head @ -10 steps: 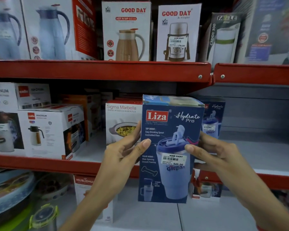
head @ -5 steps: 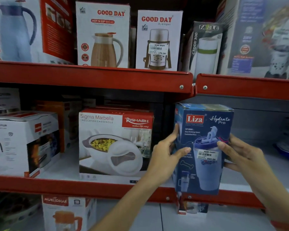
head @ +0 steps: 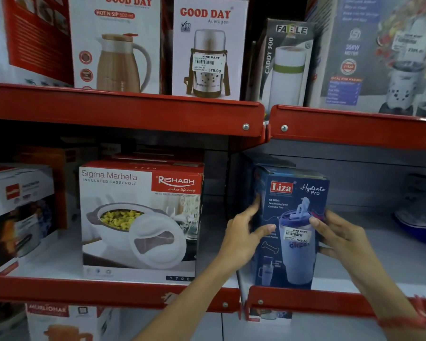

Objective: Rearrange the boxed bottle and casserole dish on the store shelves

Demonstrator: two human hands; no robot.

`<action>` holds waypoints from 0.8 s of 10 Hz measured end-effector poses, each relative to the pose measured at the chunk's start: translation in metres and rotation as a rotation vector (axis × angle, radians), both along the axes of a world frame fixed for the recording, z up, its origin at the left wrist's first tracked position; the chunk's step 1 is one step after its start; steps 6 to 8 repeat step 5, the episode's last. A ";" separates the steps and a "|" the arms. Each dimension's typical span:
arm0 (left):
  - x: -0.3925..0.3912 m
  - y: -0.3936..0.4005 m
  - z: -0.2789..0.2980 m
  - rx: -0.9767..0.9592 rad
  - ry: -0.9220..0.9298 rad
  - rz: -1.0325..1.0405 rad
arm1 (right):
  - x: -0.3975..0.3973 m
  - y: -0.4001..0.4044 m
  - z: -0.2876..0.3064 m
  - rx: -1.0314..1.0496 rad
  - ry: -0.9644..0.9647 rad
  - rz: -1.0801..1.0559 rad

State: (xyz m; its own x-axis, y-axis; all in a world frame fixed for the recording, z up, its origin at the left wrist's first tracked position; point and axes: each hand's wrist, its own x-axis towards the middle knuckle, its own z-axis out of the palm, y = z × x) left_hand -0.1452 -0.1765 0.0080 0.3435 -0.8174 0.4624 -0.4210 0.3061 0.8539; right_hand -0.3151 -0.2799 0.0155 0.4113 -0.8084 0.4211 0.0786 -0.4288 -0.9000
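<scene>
The blue Liza bottle box [head: 293, 193] stands upright on the right middle shelf [head: 391, 257], its base behind the red front lip. My left hand [head: 241, 239] grips its left side with the thumb across the front. My right hand [head: 340, 237] holds its right edge. The white and red Sigma Marbella casserole box [head: 140, 217] stands on the left middle shelf [head: 47, 264], a gap apart from my left hand. More red casserole boxes sit behind it.
Red shelf lips [head: 123, 114] run above and below. The upper shelf carries Good Day flask boxes [head: 207, 48], a Fable box [head: 288, 62] and a blender box [head: 379, 52]. A white kettle box [head: 17, 212] stands at far left. A blue bowl [head: 421, 225] lies at far right.
Both hands carried the bottle box rightward and up, from in front of the casserole box onto the right middle shelf. The view shifted right with it.
</scene>
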 end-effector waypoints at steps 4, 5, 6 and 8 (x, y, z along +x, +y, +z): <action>-0.001 0.028 0.004 0.011 -0.125 0.119 | 0.006 0.040 0.002 -0.266 0.237 -0.461; 0.002 0.055 0.015 -0.225 -0.292 0.280 | 0.016 0.071 0.013 -0.660 0.096 -0.674; 0.002 0.055 0.015 -0.225 -0.292 0.280 | 0.016 0.071 0.013 -0.660 0.096 -0.674; 0.002 0.055 0.015 -0.225 -0.292 0.280 | 0.016 0.071 0.013 -0.660 0.096 -0.674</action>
